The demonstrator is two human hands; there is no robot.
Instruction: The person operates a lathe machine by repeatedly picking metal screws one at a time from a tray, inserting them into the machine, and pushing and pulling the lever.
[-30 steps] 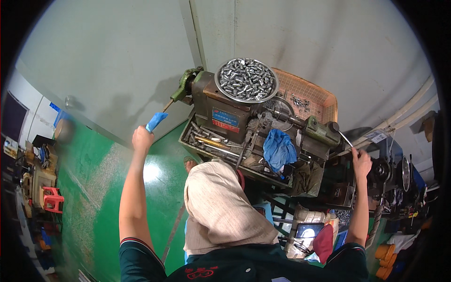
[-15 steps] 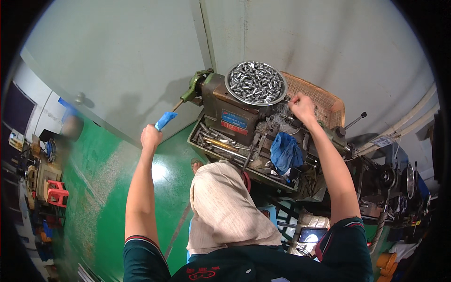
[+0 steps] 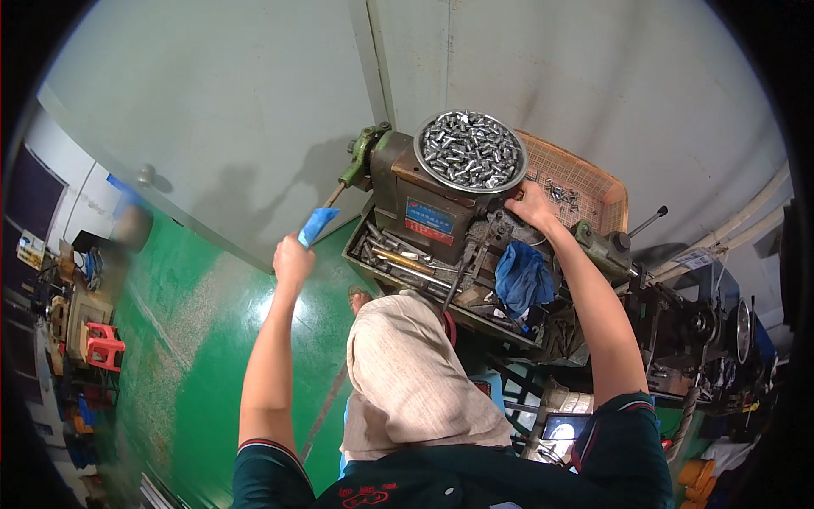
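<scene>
My left hand [image 3: 292, 258] is closed round the end of a lever [image 3: 333, 197], just below its blue wrapping [image 3: 318, 226]. The lever runs up to a green bracket [image 3: 363, 159] at the left end of a small bench lathe [image 3: 392, 188]. My right hand [image 3: 532, 205] reaches in at the lathe's work area, just below the rim of a round metal dish [image 3: 420, 163]. Its fingers are bent together, and their tips and anything between them are too hidden to make out. Small shiny metal pieces [image 3: 471, 146] are heaped in the dish on the lathe's headstock.
A tan plastic basket [image 3: 612, 182] with loose metal pieces stands behind the lathe. Below lies a tray [image 3: 360, 265] of rods and tools. A blue rag [image 3: 520, 278] hangs in front of my right forearm. A long lever [image 3: 649, 220] sticks out at the right.
My left hand has come nearer and to the right, and the wrapped lever has swung with it. My right hand has moved left and nearer, in under the dish. The view has shifted slightly.
</scene>
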